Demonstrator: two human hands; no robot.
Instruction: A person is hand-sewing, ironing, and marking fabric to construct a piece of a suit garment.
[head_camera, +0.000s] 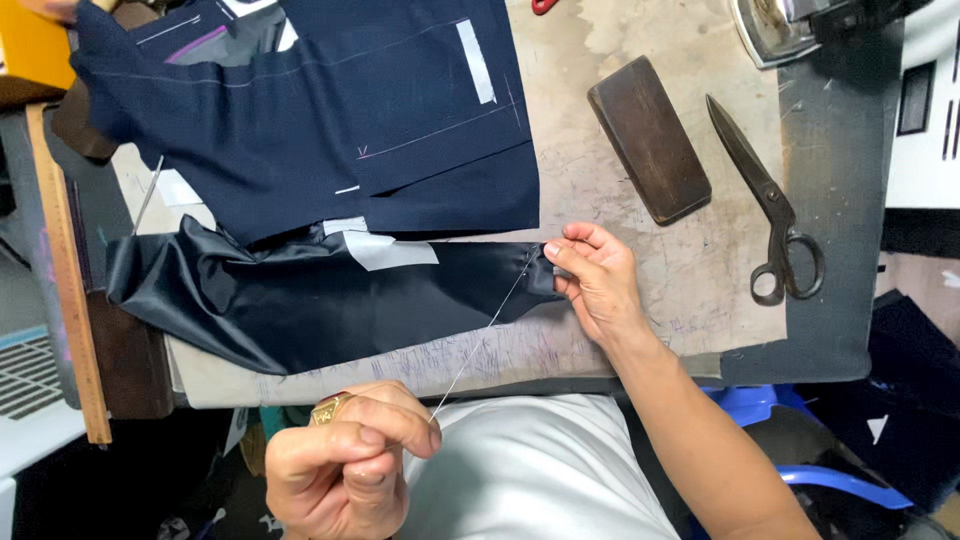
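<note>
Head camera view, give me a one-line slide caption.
Right hand pins dark fabric while left hand draws thread taut; shears nearby.

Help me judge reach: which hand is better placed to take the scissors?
Probably the right hand: it pinches the dark fabric nearer the scissors, while the left hand holds the thread taut.

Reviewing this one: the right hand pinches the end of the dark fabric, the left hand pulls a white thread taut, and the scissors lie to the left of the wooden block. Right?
Not quite. In the head view the scissors lie to the right of the wooden block, not its left. The rest holds: the right hand pinches the end of the dark fabric, and the left hand pulls the white thread taut.
</note>
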